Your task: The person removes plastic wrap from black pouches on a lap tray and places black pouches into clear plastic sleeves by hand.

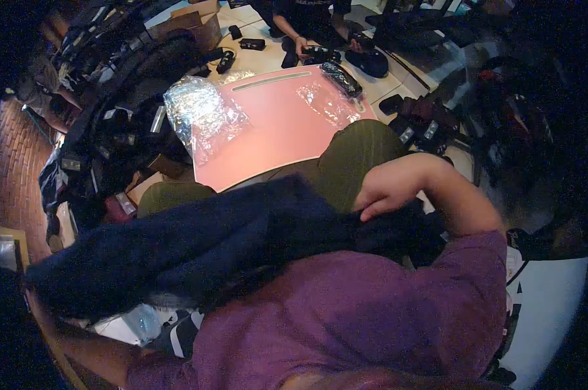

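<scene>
A long dark navy garment (203,237), its exact kind unclear, stretches across my lap and out to the left. My right hand (392,187) is closed with fingers bent down onto the garment's right part, near my right knee. At the far left, my left hand (34,300) is at the garment's other end; the cloth reaches up to it, but shadow and cloth hide most of the fingers. In front of my knees lies a pink board (274,130) with a pale edge and a slot. Crumpled clear plastic wrap (203,114) rests on its left side.
A black packaged item (340,79) lies at the board's far right corner. Dark tagged items (121,140) pile up on the left, and more (430,127) on the right. An open cardboard box (193,26) stands behind. Across from me, another person's hands (301,47) handle black items.
</scene>
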The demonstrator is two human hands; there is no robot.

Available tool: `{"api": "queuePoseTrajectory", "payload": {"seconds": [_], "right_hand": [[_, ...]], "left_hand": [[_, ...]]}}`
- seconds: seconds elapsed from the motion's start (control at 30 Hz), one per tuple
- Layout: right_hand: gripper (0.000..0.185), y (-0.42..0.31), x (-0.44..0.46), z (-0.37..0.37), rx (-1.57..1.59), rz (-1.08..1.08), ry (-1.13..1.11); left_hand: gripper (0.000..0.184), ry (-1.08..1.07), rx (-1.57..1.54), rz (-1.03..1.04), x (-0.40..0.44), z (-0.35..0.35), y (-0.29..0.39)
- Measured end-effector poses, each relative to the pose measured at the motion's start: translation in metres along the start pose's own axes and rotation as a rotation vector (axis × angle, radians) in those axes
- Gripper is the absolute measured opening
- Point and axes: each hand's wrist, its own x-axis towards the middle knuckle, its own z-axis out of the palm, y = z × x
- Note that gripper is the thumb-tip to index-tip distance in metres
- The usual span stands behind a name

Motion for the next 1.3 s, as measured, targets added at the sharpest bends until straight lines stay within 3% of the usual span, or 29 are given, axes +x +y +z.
{"api": "queuePoseTrajectory", "payload": {"seconds": [0.13,0.23,0.37,0.43,0.47,0.5,0.57,0.6,0.67,0.7,0.77,0.87,0.93,1.0,1.1,1.2,1.3], "right_hand": [[0.03,-0.006,-0.038,-0.014,0.065,0.067,0.151],[0.028,-0.003,-0.078,-0.023,0.157,0.059,0.321],[0.037,0.0,-0.134,-0.015,0.199,-0.247,0.881],[0.033,0.008,-0.163,0.013,0.13,-0.4,1.325],[0.033,0.019,-0.189,0.009,0.129,-0.406,1.324],[0.031,0.031,-0.22,-0.005,0.192,-0.576,0.895],[0.029,0.051,-0.241,-0.038,0.242,-0.715,0.451],[0.027,0.063,-0.242,-0.055,0.258,-0.672,0.039],[0.026,0.062,-0.231,-0.045,0.265,-0.612,-0.37],[0.025,0.046,-0.214,-0.014,0.232,-0.314,0.529],[0.023,0.06,-0.197,0.0,0.185,0.21,1.246],[0.028,0.088,-0.17,-0.021,0.231,0.745,0.626],[0.032,0.086,-0.141,-0.016,0.249,0.801,0.63],[0.035,0.078,-0.125,-0.02,0.312,0.863,0.613],[0.042,0.092,-0.12,-0.032,0.303,0.805,0.674],[0.043,0.108,-0.115,-0.053,0.353,0.667,0.702],[0.044,0.088,-0.091,-0.093,0.297,0.726,0.677]], "left_hand": [[0.056,-0.181,0.084,-0.131,-0.037,-0.007,-0.002],[0.059,-0.185,0.128,-0.151,-0.073,-0.009,-0.017],[0.053,-0.103,0.283,0.026,-0.121,-0.024,-0.06],[0.05,-0.065,0.325,0.086,-0.134,-0.025,-0.069],[0.048,-0.052,0.275,0.06,-0.138,-0.024,-0.073],[0.046,-0.039,0.205,0.032,-0.141,-0.017,-0.073],[0.042,-0.029,-0.034,-0.038,-0.135,0.01,-0.068],[0.041,-0.036,-0.186,-0.071,-0.123,0.031,-0.063],[0.037,-0.081,-0.388,-0.129,-0.091,0.086,-0.05],[0.035,-0.103,-0.384,-0.168,-0.074,0.114,-0.041],[0.031,-0.146,-0.102,-0.233,-0.051,0.169,-0.023],[0.029,-0.287,0.42,-0.23,-0.037,0.234,-0.014],[0.03,-0.362,0.523,-0.168,-0.037,0.253,-0.019],[0.032,-0.255,0.675,0.126,-0.046,0.27,0.001],[0.035,-0.294,0.642,0.293,-0.039,0.284,0.007],[0.046,-0.55,0.694,0.412,-0.032,0.332,0.023],[0.047,-0.934,0.972,0.535,-0.041,0.381,0.012]]}}
